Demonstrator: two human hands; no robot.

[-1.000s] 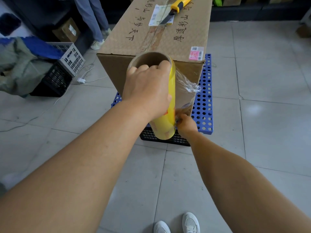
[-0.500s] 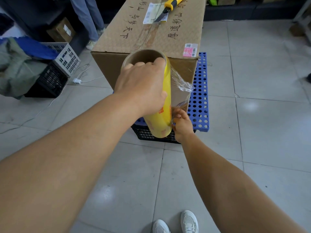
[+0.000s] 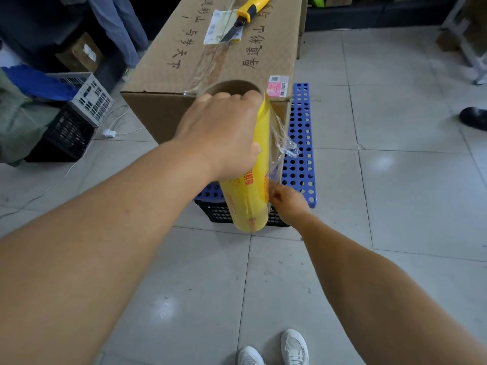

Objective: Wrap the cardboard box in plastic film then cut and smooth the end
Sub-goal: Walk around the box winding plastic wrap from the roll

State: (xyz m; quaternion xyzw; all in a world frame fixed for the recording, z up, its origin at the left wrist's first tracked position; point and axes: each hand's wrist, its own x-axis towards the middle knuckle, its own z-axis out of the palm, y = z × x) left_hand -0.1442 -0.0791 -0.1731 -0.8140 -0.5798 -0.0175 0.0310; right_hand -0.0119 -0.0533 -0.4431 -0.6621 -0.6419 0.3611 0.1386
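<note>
A large cardboard box (image 3: 163, 111) with handwritten characters rests on a blue perforated board (image 3: 300, 143) over a black crate (image 3: 216, 212). My left hand (image 3: 224, 138) grips the top of an upright yellow roll of plastic film (image 3: 247, 198), fingers hooked into its cardboard core. My right hand (image 3: 287, 204) pinches the loose, crumpled end of the film (image 3: 286, 147) beside the roll's lower part, just in front of the box's near face. A yellow-handled utility knife (image 3: 247, 14) lies on top of the box, blade out.
Stacked white and black crates (image 3: 87, 101) with cloth over them stand at the left, with a white cable and plug (image 3: 109, 133) on the floor. A person's legs (image 3: 121, 30) are behind the box; a dark shoe (image 3: 473, 118) at right. My white shoes (image 3: 274, 349) are below.
The roll and both hands have shifted slightly right relative to the box's near face. My right hand keeps its pinch on the film end, which has bunched further beside the roll.
</note>
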